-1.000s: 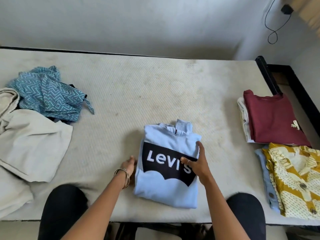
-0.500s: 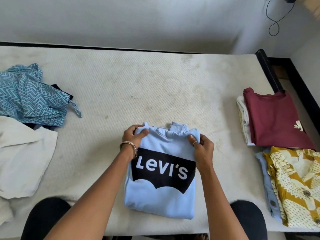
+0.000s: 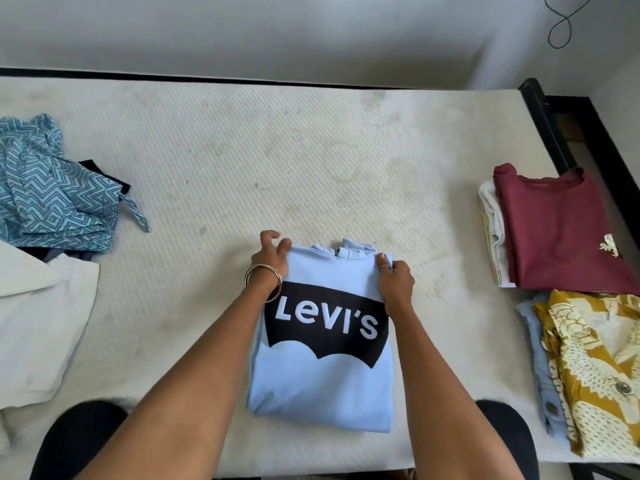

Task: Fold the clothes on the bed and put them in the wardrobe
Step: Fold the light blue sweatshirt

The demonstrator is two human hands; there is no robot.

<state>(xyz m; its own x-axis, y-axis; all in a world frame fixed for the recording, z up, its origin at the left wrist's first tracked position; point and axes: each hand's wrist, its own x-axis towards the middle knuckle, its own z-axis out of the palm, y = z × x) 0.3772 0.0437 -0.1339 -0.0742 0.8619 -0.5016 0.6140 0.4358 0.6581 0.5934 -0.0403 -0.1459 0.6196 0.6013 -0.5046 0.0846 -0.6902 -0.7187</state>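
Sweatshirt: the folded light-blue sweatshirt (image 3: 322,382) lay near the mattress's (image 3: 277,161) near edge, centre, logo up.
Left hand: your left hand (image 3: 272,258) pinched its far-left corner, fingers curled.
Right hand: your right hand (image 3: 394,280) gripped the far-right corner (thumb on top).
Right side: a maroon shirt (image 3: 557,233) and yellow patterned shirt (image 3: 595,368) lay folded.
Left side: a teal zigzag garment (image 3: 55,195) and white cloth (image 3: 38,323) lay unfolded.
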